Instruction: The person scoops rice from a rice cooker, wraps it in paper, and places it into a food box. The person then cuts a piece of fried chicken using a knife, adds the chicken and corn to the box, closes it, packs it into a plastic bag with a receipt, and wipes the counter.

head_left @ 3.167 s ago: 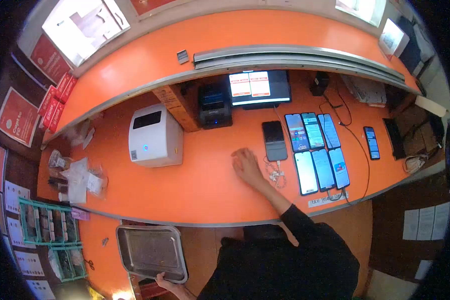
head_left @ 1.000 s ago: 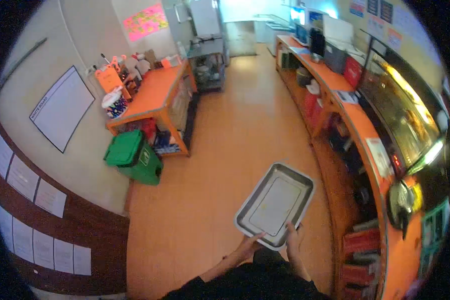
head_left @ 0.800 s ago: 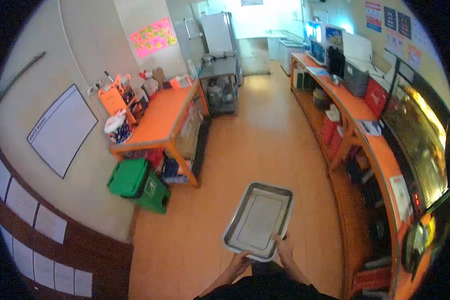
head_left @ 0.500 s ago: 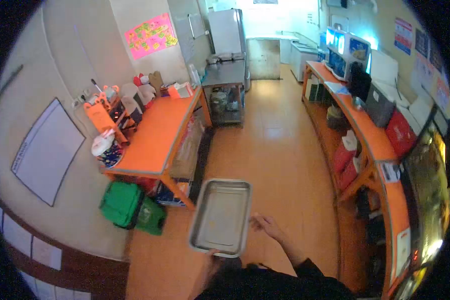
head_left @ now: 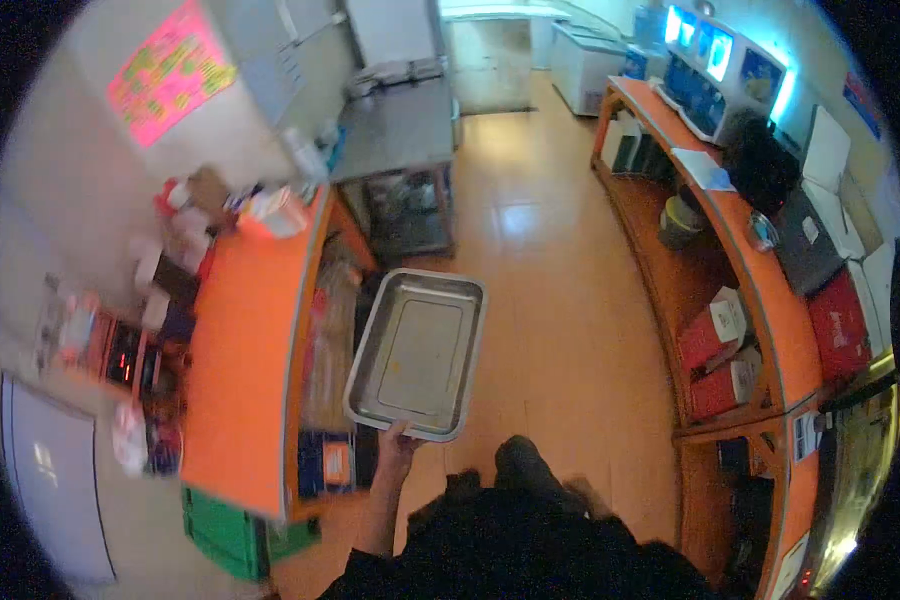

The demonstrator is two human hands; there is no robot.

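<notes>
Metal tray (head_left: 420, 350), held out over the floor (head_left: 550, 330) in your left hand (head_left: 398, 452).
Obs.: your left hand grips the near rim, left of its middle, thumb on top; tray is beside the orange counter (head_left: 245, 380), no load visible, small yellowish specks inside. Right hand (head_left: 590, 497) blurred, low by your body; cannot tell whether open or closed. Handling (judged): stiff, fairly light, smooth metal likely slippery if greasy; one-sided grip lets the far end dip. Best hold: both long rims, near mid-length.
</notes>
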